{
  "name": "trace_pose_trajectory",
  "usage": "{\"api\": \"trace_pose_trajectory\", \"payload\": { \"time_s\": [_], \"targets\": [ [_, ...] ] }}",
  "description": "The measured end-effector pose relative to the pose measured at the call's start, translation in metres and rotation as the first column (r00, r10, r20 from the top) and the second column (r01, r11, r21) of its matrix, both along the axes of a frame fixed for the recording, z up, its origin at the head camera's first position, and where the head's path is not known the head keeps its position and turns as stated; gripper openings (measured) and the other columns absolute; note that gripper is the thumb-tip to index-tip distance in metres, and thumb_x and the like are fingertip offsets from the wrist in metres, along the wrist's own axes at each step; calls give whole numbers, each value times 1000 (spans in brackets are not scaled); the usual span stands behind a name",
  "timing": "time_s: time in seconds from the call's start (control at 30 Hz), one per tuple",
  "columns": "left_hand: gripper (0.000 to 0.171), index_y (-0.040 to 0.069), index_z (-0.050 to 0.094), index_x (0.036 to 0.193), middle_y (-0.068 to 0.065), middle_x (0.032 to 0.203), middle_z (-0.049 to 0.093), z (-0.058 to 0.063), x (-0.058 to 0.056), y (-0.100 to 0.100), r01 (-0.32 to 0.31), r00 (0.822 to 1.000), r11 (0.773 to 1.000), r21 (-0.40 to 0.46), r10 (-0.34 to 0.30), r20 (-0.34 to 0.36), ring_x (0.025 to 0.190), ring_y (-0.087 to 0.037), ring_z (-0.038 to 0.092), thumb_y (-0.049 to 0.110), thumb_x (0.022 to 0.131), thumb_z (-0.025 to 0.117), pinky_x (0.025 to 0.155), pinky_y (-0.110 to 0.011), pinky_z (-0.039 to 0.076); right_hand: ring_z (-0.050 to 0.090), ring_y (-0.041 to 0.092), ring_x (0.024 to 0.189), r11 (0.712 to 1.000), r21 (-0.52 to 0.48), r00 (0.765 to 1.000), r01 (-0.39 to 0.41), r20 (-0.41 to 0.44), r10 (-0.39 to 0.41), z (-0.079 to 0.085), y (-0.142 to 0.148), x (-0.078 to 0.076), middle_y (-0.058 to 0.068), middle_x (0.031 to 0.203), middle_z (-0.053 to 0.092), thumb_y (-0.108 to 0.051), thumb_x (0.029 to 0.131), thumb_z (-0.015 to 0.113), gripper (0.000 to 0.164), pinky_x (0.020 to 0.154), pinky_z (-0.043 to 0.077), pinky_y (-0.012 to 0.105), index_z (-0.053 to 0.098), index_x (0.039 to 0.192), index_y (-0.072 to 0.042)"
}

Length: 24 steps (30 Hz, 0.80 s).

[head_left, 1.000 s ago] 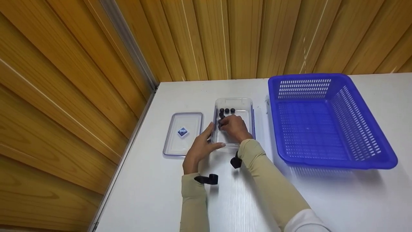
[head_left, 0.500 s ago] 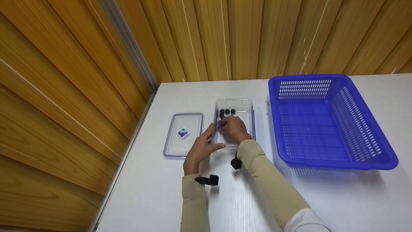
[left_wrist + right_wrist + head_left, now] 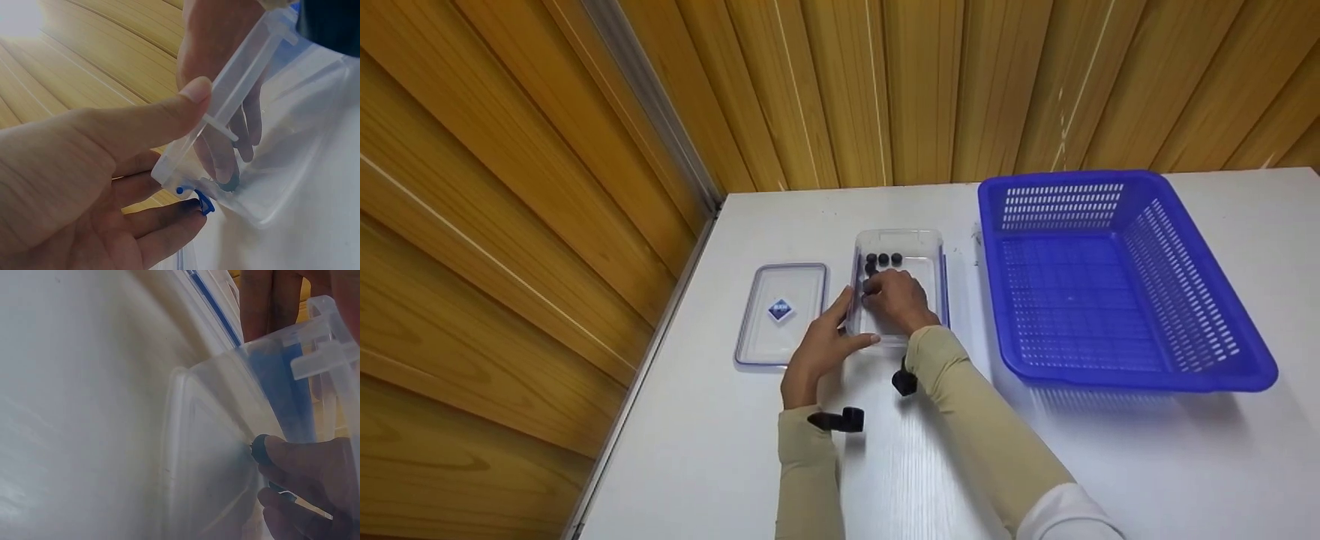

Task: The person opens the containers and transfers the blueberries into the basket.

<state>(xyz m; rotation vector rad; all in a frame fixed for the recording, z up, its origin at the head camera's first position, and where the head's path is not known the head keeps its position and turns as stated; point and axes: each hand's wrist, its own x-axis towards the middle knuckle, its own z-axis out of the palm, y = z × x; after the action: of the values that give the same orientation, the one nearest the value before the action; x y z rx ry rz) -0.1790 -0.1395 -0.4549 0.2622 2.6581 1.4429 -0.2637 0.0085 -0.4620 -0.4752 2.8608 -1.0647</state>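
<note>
A clear plastic box [image 3: 932, 289] with blue side clips stands uncovered on the white table. Inside, several small black cylindrical pieces [image 3: 883, 259] line the far end and the left side. My left hand [image 3: 823, 346] grips the box's near left corner, thumb over the near rim and fingers along the left wall. My right hand [image 3: 898, 298] reaches down into the box at its left side. Between its thumb and fingers it pinches one small black cylindrical piece [image 3: 260, 450], low by the box wall; another dark piece [image 3: 281, 491] shows just behind its fingers.
The clear lid [image 3: 754, 330], with a blue diamond label, lies flat left of the box. A large blue plastic basket [image 3: 1012, 352] stands to the right. Wood-panelled walls [image 3: 922, 90] border the white table [image 3: 697, 465] at the back and left.
The whole head view has shifted slightly left. Both hands keep nearly the same place at the box; the right hand's fingers stay at the left row of black pieces.
</note>
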Motion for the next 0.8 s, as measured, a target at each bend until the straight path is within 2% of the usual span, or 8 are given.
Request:
{"api": "trace_pose_trajectory", "payload": {
  "time_s": [0.13, 0.17, 0.27, 0.37, 0.4, 0.43, 0.63, 0.8],
  "targets": [
    [91, 14, 19, 148, -1, 152, 19, 2, 1, 0, -2, 1000, 1000, -4, 2, 10, 132, -26, 33, 36, 78, 73, 108, -35, 29, 64, 25, 92, 1000, 20, 1000, 7, -10, -7, 2, -1, 0, 3, 95, 71, -14, 81, 69, 17, 79, 50, 38, 74, 97, -13],
    [89, 13, 19, 148, -3, 152, 18, 8, 4, 1, 1, 1000, 1000, 9, -1, 15, 132, -28, 33, 33, 79, 72, 108, -37, 29, 64, 25, 92, 1000, 26, 1000, 10, -12, -9, 2, -1, -1, 3, 95, 71, -14, 81, 69, 17, 78, 50, 39, 74, 97, -14],
    [90, 12, 19, 148, -2, 153, 17, 9, 4, 0, 9, 1000, 1000, 18, -9, 14, 132, -29, 33, 33, 79, 72, 107, -36, 30, 64, 24, 92, 999, 42, 1000, 12, -21, -11, 3, -1, -1, 2, 96, 71, -15, 81, 69, 17, 79, 51, 38, 74, 97, -14],
    [90, 12, 18, 148, -3, 152, 18, 9, 4, -1, 5, 1000, 1000, 26, -5, 17, 131, -29, 34, 32, 79, 73, 107, -37, 30, 64, 24, 93, 1000, 26, 1000, 11, -21, -10, 3, -1, 0, 2, 97, 71, -14, 82, 68, 16, 80, 51, 38, 74, 97, -13],
    [91, 13, 19, 148, -1, 152, 18, 3, 2, -2, 1, 1000, 1000, 15, -1, 12, 132, -27, 34, 34, 78, 73, 107, -35, 30, 64, 24, 93, 1000, 19, 1000, 8, -18, -8, 4, -1, 1, 2, 97, 71, -14, 82, 68, 17, 80, 50, 38, 74, 97, -13],
    [91, 13, 19, 148, -1, 152, 18, 3, 2, -2, -2, 1000, 1000, 15, 1, 13, 132, -27, 34, 34, 78, 73, 108, -35, 29, 64, 24, 94, 1000, 14, 1000, 6, -14, -6, 4, 0, 1, 2, 97, 71, -14, 82, 68, 17, 80, 50, 37, 74, 97, -13],
    [90, 12, 19, 148, -3, 152, 19, 2, 3, -2, 2, 1000, 1000, -3, -2, 10, 131, -28, 35, 34, 79, 72, 108, -35, 29, 64, 25, 94, 1000, -1, 1000, -2, 11, 2, 4, 4, 3, 4, 96, 71, -12, 79, 70, 18, 82, 50, 38, 74, 96, -11],
    [91, 12, 19, 148, -3, 152, 19, 2, 2, 0, 2, 1000, 1000, -5, -2, 13, 131, -27, 34, 34, 78, 73, 108, -35, 29, 62, 25, 95, 1000, -26, 998, 0, 66, 2, 11, 7, 3, 5, 96, 71, -12, 78, 72, 18, 83, 49, 37, 74, 96, -9]
  ]
}}
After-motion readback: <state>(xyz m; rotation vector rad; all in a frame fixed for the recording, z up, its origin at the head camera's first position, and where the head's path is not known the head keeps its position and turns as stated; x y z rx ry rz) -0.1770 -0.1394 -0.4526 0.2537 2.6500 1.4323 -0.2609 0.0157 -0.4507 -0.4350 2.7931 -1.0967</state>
